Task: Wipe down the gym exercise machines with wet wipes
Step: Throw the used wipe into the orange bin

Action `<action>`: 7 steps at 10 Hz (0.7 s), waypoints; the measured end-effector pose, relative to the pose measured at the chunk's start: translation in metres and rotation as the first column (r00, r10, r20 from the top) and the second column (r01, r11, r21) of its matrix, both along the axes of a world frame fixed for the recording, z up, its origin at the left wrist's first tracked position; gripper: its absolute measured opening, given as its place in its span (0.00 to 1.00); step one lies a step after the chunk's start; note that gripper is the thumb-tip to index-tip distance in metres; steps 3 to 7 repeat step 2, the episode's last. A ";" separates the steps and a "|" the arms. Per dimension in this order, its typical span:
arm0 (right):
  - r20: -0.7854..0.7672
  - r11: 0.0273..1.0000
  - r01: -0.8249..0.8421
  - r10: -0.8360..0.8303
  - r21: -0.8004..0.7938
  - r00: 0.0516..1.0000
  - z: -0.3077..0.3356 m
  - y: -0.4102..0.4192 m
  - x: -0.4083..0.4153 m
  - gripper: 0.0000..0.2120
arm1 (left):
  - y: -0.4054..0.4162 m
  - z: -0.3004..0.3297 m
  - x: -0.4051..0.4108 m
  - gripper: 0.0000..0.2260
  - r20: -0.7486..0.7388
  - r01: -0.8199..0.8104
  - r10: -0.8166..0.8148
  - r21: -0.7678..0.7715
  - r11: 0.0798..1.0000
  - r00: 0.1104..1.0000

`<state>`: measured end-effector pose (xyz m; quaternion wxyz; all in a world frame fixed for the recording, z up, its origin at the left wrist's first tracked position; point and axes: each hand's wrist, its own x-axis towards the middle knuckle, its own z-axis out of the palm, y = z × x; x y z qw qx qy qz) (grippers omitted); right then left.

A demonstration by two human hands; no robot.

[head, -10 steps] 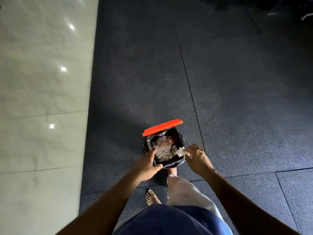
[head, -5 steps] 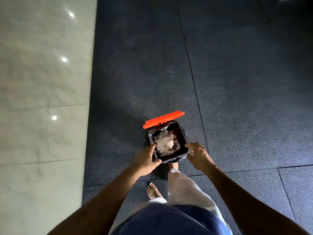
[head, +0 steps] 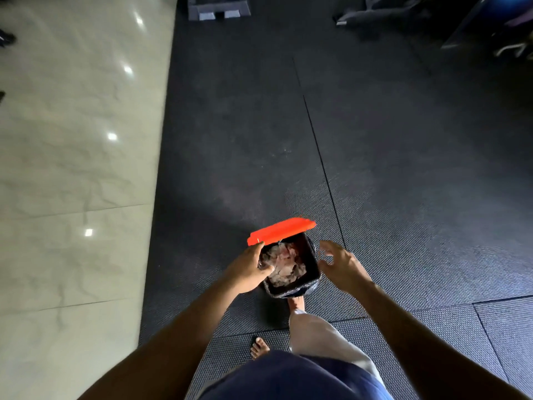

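Your left hand (head: 248,269) grips the left rim of the small black bin (head: 310,272), with the thumb hooked over the edge and the fingers curled on the outside wall. The bin is lined with a dark plastic bag and it stands on the dark rubber floor mat (head: 375,168), just in front of your forward foot (head: 297,304). Its orange lid (head: 281,230) is raised on the far side and tilts back. Inside the bin lies a heap of crumpled used wipes (head: 284,264), pale and a little pinkish.

Your right hand (head: 343,267) is just beside the right side of the bin, with fingers spread and loosely bent, holding nothing. I cannot tell if the fingertips touch the bag.

Your other foot (head: 259,347) is bare and stands further back on the mat. To the left of the mat is a shiny pale tile floor (head: 72,168) with light reflections. At the top edge some dark gym equipment (head: 375,10) is visible, too dim to identify.
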<state>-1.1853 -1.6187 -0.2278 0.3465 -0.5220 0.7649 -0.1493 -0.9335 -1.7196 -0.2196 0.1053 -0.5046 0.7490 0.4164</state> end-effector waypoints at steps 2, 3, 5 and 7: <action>-0.058 0.997 -0.049 0.045 -0.062 0.997 0.043 -0.017 0.002 0.27 | -0.011 0.046 0.005 0.34 -0.052 -0.035 0.030 -0.100 0.994 0.998; -0.058 0.997 -0.049 0.045 -0.062 0.997 0.043 -0.017 0.002 0.27 | -0.011 0.046 0.005 0.34 -0.052 -0.035 0.030 -0.100 0.994 0.998; -0.058 0.997 -0.049 0.045 -0.062 0.997 0.043 -0.017 0.002 0.27 | -0.011 0.046 0.005 0.34 -0.052 -0.035 0.030 -0.100 0.994 0.998; -0.058 0.997 -0.049 0.045 -0.062 0.997 0.043 -0.017 0.002 0.27 | -0.011 0.046 0.005 0.34 -0.052 -0.035 0.030 -0.100 0.994 0.998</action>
